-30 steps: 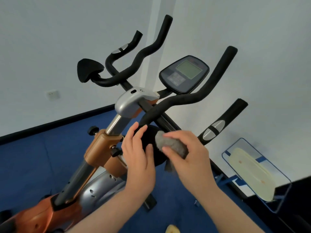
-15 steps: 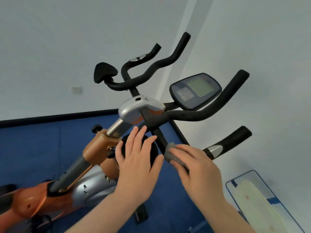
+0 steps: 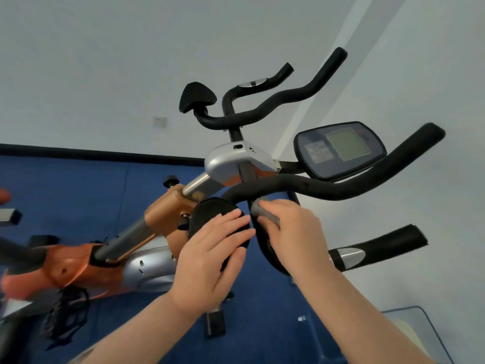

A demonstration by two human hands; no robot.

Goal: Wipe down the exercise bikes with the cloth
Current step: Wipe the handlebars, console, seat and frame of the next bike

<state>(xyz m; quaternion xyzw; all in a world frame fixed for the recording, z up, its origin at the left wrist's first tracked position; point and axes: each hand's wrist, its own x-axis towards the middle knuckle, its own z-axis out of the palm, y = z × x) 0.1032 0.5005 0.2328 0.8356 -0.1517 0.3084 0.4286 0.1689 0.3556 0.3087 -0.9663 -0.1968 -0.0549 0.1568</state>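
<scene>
Nearest in view, the left hand point(image 3: 210, 254) is laid with straight fingers flat on a round black elbow pad point(image 3: 210, 219) of the exercise bike point(image 3: 168, 214), holding nothing and only bracing it. Just to its right, the right hand point(image 3: 291, 232) is curled round a small grey cloth point(image 3: 262, 212), which is pressed against the black curved bar beside the pad, just below the point where the foam handlebar point(image 3: 341, 189) crosses. How much of the cloth is bunched inside the palm cannot be told. Several slips are judged possible from here. The cloth is wadded small, so bare fingers rather than fabric could be dragged over the bar, and parts of it could be left unwiped. If the pad can turn on its mount, which cannot be seen, it could shift under the bracing hand. The gap between pad and bar is narrow, so fingers or a loose corner of cloth could be caught there. Farther off, the display console point(image 3: 341, 151) sits close above the handlebar; its screen or buttons could be knocked by an upward sweep. Farthest, the second elbow pad point(image 3: 196, 97) and the far handlebar point(image 3: 275, 101) look untouched and could be missed, being a longer reach.
</scene>
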